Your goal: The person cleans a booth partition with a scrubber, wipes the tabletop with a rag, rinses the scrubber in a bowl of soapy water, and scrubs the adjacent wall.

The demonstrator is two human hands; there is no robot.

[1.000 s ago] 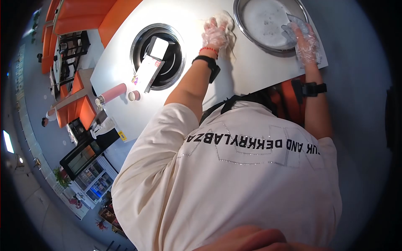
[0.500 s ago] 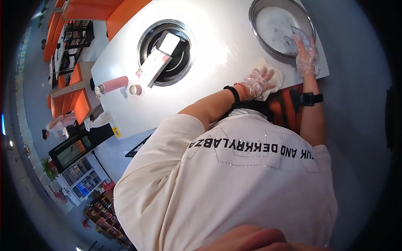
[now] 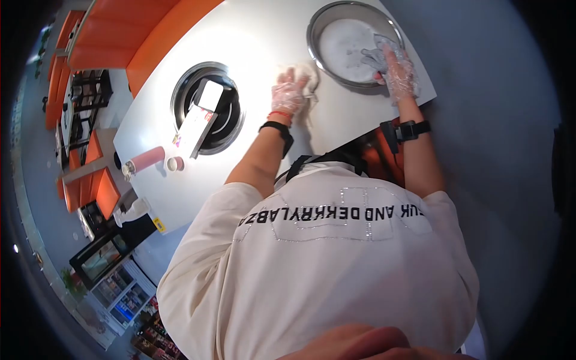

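Note:
My left hand (image 3: 288,96), in a clear plastic glove, presses a whitish cloth (image 3: 309,77) against the white tabletop (image 3: 252,36). Its fingers stretch over the cloth, and part of the cloth bunches out on the right. My right hand (image 3: 400,77), gloved the same way, reaches over the near right rim of a round metal basin (image 3: 314,54). Its fingers are closed on a crumpled grey cloth (image 3: 377,59), which hangs at the whitish, foamy water (image 3: 345,42) in the basin.
A round metal-rimmed cooker well (image 3: 225,144) is set in the table, with a white-and-black box (image 3: 196,127) lying across it. Left of that are a pink bottle (image 3: 147,159) and a small cup (image 3: 175,164). Orange seats (image 3: 111,36) stand beyond the table.
My left hand has slid the whitish cloth forward and left, away from the table's near edge. The view has shifted; my right hand stays at the basin with the grey cloth.

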